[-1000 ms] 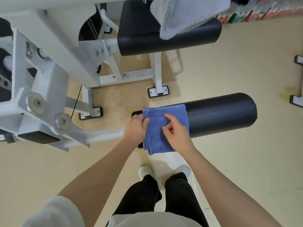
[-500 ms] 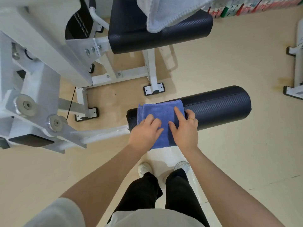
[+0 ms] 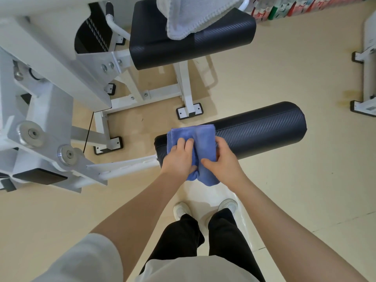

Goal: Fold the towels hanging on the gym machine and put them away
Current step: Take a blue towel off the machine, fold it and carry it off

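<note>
I look down at my two bare arms reaching toward a black padded roller [image 3: 260, 131] on a white gym machine [image 3: 50, 88]. A folded blue towel [image 3: 195, 139] is draped over the roller's left end, its lower part hanging off the near side. My left hand [image 3: 179, 157] lies on the towel's left half, fingers curled over the cloth and thumb tucked under its hanging edge, gripping it. My right hand [image 3: 221, 159] holds the towel's right edge; its fingers wrap round the far side, out of sight, so I think it pinches the fold, while the thumb lies across the front. Beyond the roller, a white towel [image 3: 193, 15] hangs over the black padded seat [image 3: 193, 43], at its far edge. Below, my white shoes [image 3: 227, 205] stand on the beige floor [image 3: 295, 190].
</note>
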Motion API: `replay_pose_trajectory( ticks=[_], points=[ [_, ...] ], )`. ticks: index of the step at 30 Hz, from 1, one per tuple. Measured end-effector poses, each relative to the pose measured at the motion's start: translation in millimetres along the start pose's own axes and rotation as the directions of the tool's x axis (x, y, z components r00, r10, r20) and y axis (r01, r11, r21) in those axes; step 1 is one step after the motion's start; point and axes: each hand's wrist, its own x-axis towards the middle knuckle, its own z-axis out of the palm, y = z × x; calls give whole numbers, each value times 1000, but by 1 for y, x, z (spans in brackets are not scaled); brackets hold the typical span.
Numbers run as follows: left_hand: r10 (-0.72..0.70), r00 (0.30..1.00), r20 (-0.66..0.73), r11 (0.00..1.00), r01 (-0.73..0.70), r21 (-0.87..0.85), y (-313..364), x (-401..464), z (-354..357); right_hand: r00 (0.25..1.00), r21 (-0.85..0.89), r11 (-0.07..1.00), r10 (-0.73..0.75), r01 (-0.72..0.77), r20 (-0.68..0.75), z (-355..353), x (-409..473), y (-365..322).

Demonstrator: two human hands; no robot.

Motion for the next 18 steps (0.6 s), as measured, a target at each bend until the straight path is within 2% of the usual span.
replay_pose_trajectory(
  ticks=[2,4,5,8,11,12,14,16,18],
  points=[
    [-1,1000,28,999,2,-48,-3,-1,-3,993,-110,988,-100,106,57,9,-8,-12],
    [-8,998,67,968,24,-248,-10,-6,-11,982,-163,972,-153,171,114,19,-12,-23],
    [-10,997,74,922,37,-385,-16,-9,-15,977,-197,962,-161,187,139,25,-12,-25],
    [-23,999,32,727,39,-685,-36,-16,-21,964,-274,939,-148,207,222,41,-10,-29],
    [-227,974,-2,471,108,-875,-50,-17,-21,943,-341,911,-127,234,307,55,-2,-25],
    [-281,960,-13,438,116,-891,-52,-16,-20,935,-357,891,-173,282,309,58,-2,-23],
    [-305,951,-48,474,108,-874,-54,-12,-20,942,-369,886,-180,281,285,62,0,-20],
    [-262,965,-30,531,118,-839,-56,-1,-20,930,-384,873,-178,300,321,67,5,-21],
    [-232,970,74,537,191,-821,-58,12,-24,925,-278,947,-49,163,376,64,8,-30]
  ],
)
